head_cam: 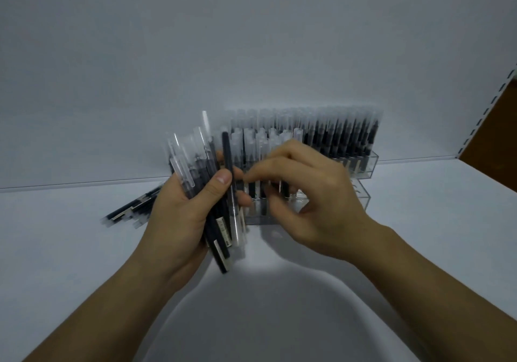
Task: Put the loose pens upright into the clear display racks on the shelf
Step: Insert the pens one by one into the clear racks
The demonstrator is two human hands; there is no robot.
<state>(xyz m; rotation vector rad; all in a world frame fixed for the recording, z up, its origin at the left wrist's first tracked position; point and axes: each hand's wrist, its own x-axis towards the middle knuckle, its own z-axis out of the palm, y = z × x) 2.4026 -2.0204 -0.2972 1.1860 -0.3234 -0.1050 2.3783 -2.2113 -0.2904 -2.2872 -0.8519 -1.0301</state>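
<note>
**Pens in hand at a white shelf**

The shelf (pixel 419 207) is plain white, with a white back panel (pixel 251 53) behind it and a slotted upright (pixel 486 104) at its right edge. Clear racks (pixel 370 163) stand against the panel, packed with upright pens; the hands hide their front left part. A few loose pens (pixel 131 207) lie flat at the left, partly behind the left hand (pixel 179 210). That hand grips a bundle (pixel 195 165) of pens, thumb across it. The right hand (pixel 310 193) hovers just beside the bundle, fingers curled and blurred; I cannot tell whether it pinches anything.
</note>
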